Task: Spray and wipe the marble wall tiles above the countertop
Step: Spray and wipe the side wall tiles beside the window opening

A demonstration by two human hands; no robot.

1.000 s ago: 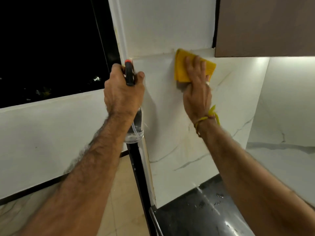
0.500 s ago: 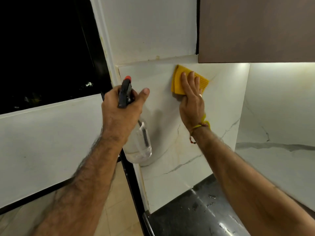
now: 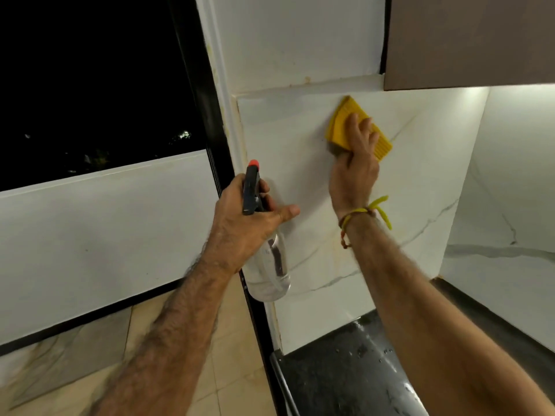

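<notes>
The right hand [image 3: 354, 166] is pressing a folded yellow cleaning cloth [image 3: 341, 126] flat against the marble wall tile [image 3: 288, 145], high on the panel, just below the tile's top edge and just below the brown upper cabinet [image 3: 468, 40]. The fingers are lying spread and fairly straight over the cloth, palm toward the wall, thumb tucked at the cloth's lower edge (whether the thumb is pinching a fold cannot be told). A yellow thread wristband [image 3: 365, 211] is sitting on that wrist.

The left hand [image 3: 244, 220] is gripping a clear spray bottle [image 3: 268, 271] by its neck, fingers curled round under the dark trigger head [image 3: 251, 190], thumb sticking out toward the tile. The red nozzle tip [image 3: 253, 163] is pointing up and toward the wall. The bottle is hanging near the tile's left edge, beside the black window frame [image 3: 210, 145]. Very little liquid is showing at its base.

Judgement: the wiping step is under way at the top of the panel. To do it well, the person should be keeping the palm flat so pressure spreads evenly across the cloth, working in overlapping passes from the top edge downward, and covering the brownish staining along the left seam [image 3: 240, 130]. The black countertop [image 3: 345, 370] below is showing wet spots (drips will want a final wipe).
</notes>
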